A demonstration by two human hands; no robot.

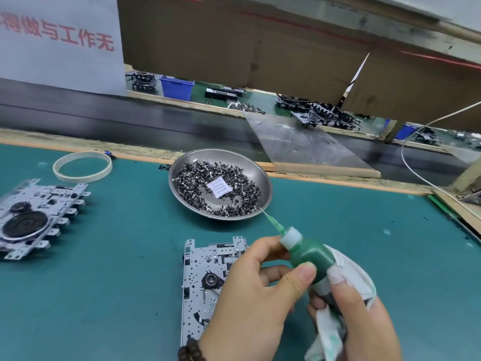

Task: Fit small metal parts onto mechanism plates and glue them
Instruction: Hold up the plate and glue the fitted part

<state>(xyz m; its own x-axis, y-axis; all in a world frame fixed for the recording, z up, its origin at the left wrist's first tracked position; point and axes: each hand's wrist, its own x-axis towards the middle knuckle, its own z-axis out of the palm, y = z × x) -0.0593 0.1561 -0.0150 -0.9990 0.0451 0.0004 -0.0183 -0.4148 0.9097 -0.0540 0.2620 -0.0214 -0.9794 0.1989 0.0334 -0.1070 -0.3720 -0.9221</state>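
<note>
A green glue bottle (309, 254) with a white collar and a thin needle tip is held up over the mat, its tip pointing toward the steel dish (265, 183). My left hand (250, 303) pinches the bottle near its collar. My right hand (364, 311) grips the bottle's base together with a white stained rag (348, 272). The dish holds a heap of small dark metal parts (197, 175) and a white desiccant packet. A metal mechanism plate (200, 277) lies flat under my left hand, partly hidden by it. A second plate (36, 217) with black round parts lies at the far left.
A cream tape ring (82, 166) lies at the back left of the teal mat (117, 282). Beyond the wooden edge runs a dark conveyor belt (130, 121). A white cable (416, 175) curves at the right. Blue bins and stacked mechanisms stand on the far bench.
</note>
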